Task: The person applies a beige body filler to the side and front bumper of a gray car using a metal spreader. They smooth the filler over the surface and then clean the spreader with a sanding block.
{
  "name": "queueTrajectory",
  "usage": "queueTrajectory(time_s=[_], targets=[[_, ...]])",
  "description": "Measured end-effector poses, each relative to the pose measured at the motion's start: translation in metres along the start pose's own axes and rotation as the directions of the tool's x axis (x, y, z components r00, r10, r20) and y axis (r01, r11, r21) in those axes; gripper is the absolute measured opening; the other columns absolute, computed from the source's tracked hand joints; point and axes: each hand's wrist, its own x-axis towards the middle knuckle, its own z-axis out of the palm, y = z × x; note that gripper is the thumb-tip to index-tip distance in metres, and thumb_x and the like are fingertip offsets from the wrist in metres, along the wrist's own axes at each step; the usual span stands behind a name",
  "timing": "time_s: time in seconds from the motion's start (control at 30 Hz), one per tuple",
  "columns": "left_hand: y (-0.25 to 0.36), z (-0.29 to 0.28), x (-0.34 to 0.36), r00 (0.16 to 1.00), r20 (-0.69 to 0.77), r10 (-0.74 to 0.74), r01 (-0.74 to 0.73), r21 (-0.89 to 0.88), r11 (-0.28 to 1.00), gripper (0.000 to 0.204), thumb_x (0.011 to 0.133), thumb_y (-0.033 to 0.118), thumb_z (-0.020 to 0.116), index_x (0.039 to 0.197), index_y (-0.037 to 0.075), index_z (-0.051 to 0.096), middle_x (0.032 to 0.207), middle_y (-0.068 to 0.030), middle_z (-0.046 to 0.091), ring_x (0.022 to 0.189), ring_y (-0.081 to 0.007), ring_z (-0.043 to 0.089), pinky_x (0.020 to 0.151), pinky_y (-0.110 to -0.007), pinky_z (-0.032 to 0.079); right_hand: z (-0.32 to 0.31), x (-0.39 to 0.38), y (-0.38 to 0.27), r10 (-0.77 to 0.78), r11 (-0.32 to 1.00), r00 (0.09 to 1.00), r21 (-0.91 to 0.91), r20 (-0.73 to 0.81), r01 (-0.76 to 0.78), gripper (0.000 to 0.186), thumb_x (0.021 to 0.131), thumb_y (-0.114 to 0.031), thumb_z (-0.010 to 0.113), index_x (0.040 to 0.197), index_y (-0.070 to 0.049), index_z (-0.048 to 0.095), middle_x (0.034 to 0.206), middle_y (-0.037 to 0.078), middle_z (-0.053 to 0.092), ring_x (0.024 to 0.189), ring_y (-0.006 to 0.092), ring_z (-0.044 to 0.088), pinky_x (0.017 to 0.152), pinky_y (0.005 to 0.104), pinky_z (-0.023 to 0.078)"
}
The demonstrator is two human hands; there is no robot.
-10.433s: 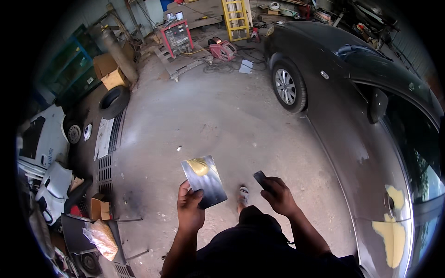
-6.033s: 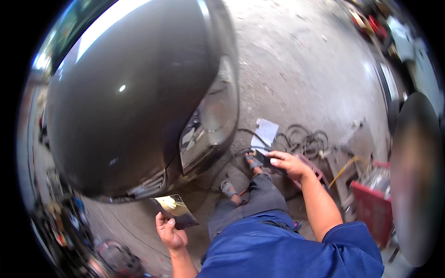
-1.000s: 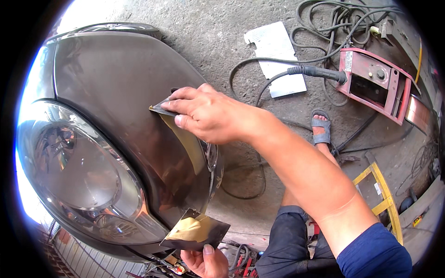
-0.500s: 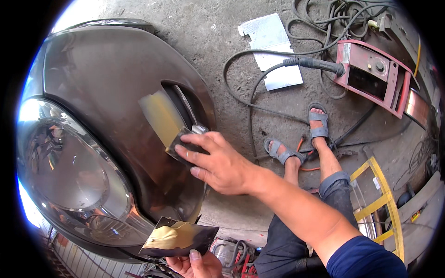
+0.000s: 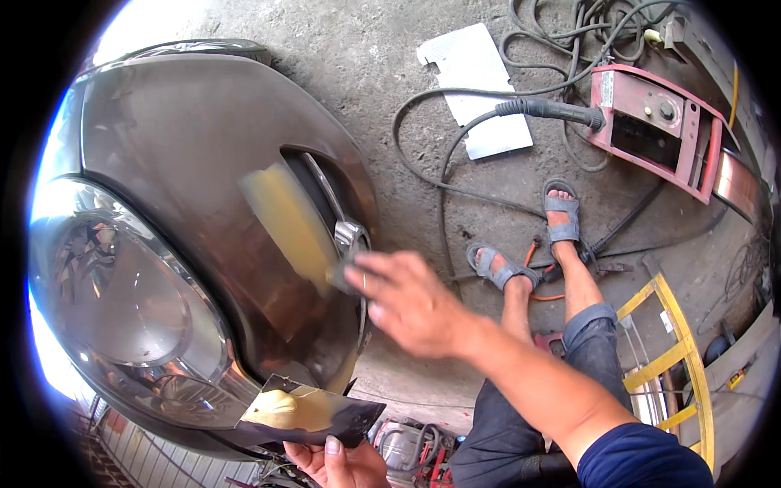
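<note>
My right hand [image 5: 423, 305], smeared by motion, grips a dark, flat putty spreader [image 5: 338, 276] at the lower end of a yellow putty strip [image 5: 286, 224]. The strip lies on a brown car bumper [image 5: 187, 114], beside a recess with chrome trim [image 5: 325, 185]. Below, my left hand [image 5: 346, 465] pinches the near edge of a dark flat board [image 5: 358, 416], thumb on top. A mound of yellow putty [image 5: 272, 408] sits on the board's left part. The large headlight [image 5: 122, 285] is to the left.
On the concrete floor lie a white sheet [image 5: 480, 89], looped black cables [image 5: 415, 167] and a red box-shaped machine [image 5: 651, 114] with a knob. A yellow metal frame [image 5: 679, 354] stands at the right. My sandaled feet [image 5: 561, 215] rest among the cables.
My right hand has moved down and right with the spreader, lengthening the visible yellow strip. My left hand and the board have shifted only slightly.
</note>
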Motion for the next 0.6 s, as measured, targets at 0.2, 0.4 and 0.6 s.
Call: queueTrajectory(time_s=[0.2, 0.4, 0.6], targets=[[0.002, 0.004, -0.004, 1.000, -0.008, 0.009, -0.010, -0.032, 0.999, 0.060, 0.079, -0.005, 0.050, 0.137, 0.005, 0.041, 0.137, -0.0157, 0.046, 0.123, -0.0280, 0.049, 0.108, -0.047, 0.037, -0.033, 0.126, 0.017, -0.094, 0.993, 0.995, -0.075, 0.039, 0.096, 0.043, 0.095, -0.026, 0.051, 0.132, -0.005, 0.052, 0.132, 0.014, 0.052, 0.112, 0.0307, 0.050, 0.100, 0.0379, 0.037], [0.003, -0.004, -0.007, 0.999, -0.012, 0.032, -0.032, -0.035, 0.999, 0.060, 0.079, -0.004, 0.050, 0.138, 0.005, 0.041, 0.139, -0.0161, 0.046, 0.124, -0.0286, 0.048, 0.108, -0.047, 0.036, -0.033, 0.144, 0.004, -0.020, 0.999, 0.967, -0.029, 0.254, 0.028, 0.041, 0.096, -0.026, 0.047, 0.133, -0.011, 0.053, 0.136, 0.011, 0.047, 0.112, 0.0350, 0.048, 0.101, 0.0431, 0.039], [0.003, -0.006, -0.007, 0.998, -0.057, 0.026, -0.026, -0.005, 1.000, 0.062, 0.079, -0.002, 0.052, 0.139, 0.004, 0.039, 0.138, -0.0169, 0.046, 0.124, -0.0295, 0.048, 0.108, -0.047, 0.036, 0.001, 0.061, -0.006, -0.086, 0.996, 0.996, 0.017, 0.037, 0.086, 0.042, 0.087, -0.018, 0.060, 0.128, -0.011, 0.055, 0.130, 0.010, 0.047, 0.109, 0.0334, 0.047, 0.088, 0.0474, 0.045]])
